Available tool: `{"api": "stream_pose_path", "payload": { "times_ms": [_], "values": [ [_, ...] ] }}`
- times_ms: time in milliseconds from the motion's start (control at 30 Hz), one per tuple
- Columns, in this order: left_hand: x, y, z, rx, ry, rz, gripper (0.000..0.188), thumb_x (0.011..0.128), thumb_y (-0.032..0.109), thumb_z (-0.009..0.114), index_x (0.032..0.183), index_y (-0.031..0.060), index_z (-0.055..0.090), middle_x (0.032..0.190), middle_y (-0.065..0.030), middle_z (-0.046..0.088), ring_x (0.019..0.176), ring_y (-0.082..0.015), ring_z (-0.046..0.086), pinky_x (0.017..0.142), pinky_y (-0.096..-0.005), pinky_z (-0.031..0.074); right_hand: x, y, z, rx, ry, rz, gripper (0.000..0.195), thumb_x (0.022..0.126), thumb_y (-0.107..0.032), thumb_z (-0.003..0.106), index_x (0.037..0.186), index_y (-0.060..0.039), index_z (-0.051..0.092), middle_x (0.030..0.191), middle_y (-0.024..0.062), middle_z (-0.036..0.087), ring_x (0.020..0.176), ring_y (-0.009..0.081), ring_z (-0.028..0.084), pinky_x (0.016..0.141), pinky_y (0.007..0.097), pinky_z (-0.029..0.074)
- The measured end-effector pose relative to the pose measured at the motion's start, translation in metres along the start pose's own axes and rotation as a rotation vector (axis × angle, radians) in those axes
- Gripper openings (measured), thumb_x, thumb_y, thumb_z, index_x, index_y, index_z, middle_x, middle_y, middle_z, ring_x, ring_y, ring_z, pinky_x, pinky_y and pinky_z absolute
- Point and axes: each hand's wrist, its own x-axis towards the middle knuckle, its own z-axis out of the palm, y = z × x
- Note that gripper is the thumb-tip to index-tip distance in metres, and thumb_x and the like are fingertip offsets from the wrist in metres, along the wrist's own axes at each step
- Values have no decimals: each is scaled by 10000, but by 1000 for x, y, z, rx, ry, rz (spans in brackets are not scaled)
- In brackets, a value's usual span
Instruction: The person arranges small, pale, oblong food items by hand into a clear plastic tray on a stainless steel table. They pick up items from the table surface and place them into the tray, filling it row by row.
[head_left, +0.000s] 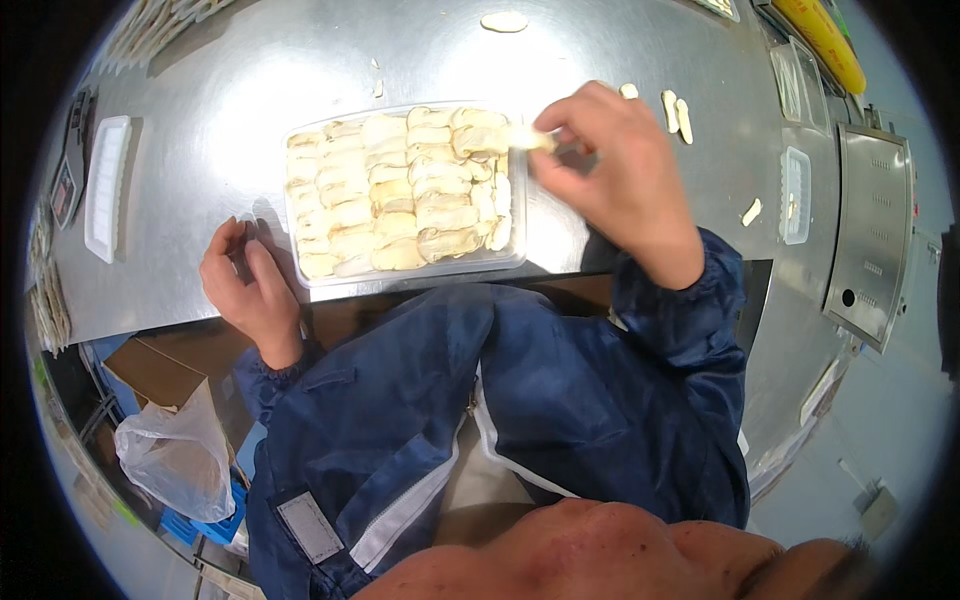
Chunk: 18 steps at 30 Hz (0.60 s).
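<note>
Before me on the steel table lies a clear plastic tray (520, 244), filled with overlapping rows of pale sliced pieces (390, 191) that look like mushroom slices. At its upper right corner, my right hand (619, 154) pinches a pale slice (531, 139) between thumb and fingers; this piece is motion-blurred. Upright thin slices fill the right side of the tray, beside the last row. My left hand (251, 289) hovers or rests at the table edge, left of the tray's lower left corner. Its fingers are loosely bent, thumb apart, and no object shows in it.
Loose slices lie at the top (504, 22) and right (676, 116) of the steel table (202, 187). White trays (107, 189) (795, 195) stand at both sides. A digital scale (69, 180) is far left, a steel box (870, 232) far right. Below left hangs a plastic bag (176, 457).
</note>
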Motion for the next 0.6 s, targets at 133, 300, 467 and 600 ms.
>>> {"api": "stream_pose_path", "payload": {
  "times_ms": [133, 300, 467, 600],
  "values": [
    [0, 1, 2, -14, 5, -12, 294, 1023, -26, 620, 1312, -45, 668, 1193, -152, 697, 1056, -233, 680, 922, -350, 567, 4, -10, 19, -10, -37, -76, 173, 834, -109, 823, 971, -76, 721, 862, 34, 651, 759, 223, 619, 762, 375, 433],
    [2, 9, 4, -50, 73, -30, 281, 946, -44, 639, 1218, -45, 707, 1112, -163, 725, 1004, -295, 684, 906, -393, 569, 5, -13, 26, -12, -46, -87, 178, 851, -116, 821, 991, -75, 719, 858, 30, 631, 761, 213, 594, 772, 365, 415],
    [1, 9, 5, -47, 82, -33, 282, 945, -44, 644, 1220, -37, 710, 1107, -158, 726, 1006, -295, 681, 909, -396, 561, 4, -10, 30, -12, -61, -76, 180, 859, -126, 818, 998, -69, 718, 867, 32, 636, 778, 214, 599, 777, 366, 419],
    [2, 10, 4, -33, 68, -31, 292, 943, -43, 648, 1228, -31, 709, 1116, -153, 724, 1014, -296, 679, 915, -398, 549, 3, -9, 31, 0, -65, -69, 180, 865, -130, 817, 1003, -68, 720, 866, 35, 634, 788, 212, 604, 777, 364, 420]
  ]
}}
